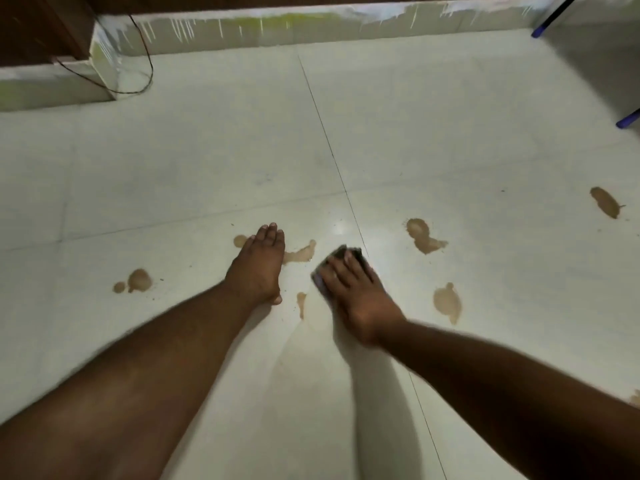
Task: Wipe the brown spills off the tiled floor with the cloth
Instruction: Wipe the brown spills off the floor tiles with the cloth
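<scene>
We look down on a pale tiled floor [207,161] with both our bare arms stretched out ahead. Our right hand [360,296] lies flat on a dark cloth [341,259], fingers straight and spread, pressing it to the tile; the cloth shows past the fingertips and at the hand's left edge. It sits just left of the dark grout line [332,157] that runs away from us. Our left hand [258,268] is planted on the floor beside it, fingers straight and together, holding nothing. The hand is blurred at the edges.

Brown spills are scattered around both hands. One [301,252] lies between the hands, touching the left hand's far side, and a small spot [239,240] peeks out at its left. A thin streak [301,303] sits just left of the right hand, with a faint wet smear below it. A double blot [136,281] lies well to the left. Right of the grout line we see a spill [424,237], another [447,303] nearer us, and a third [605,201] far right.

At the back runs a paint-streaked skirting [277,29]. A thin black cable [145,64] loops down near the left corner. Two blue-tipped legs [628,118] show at the right edge.
</scene>
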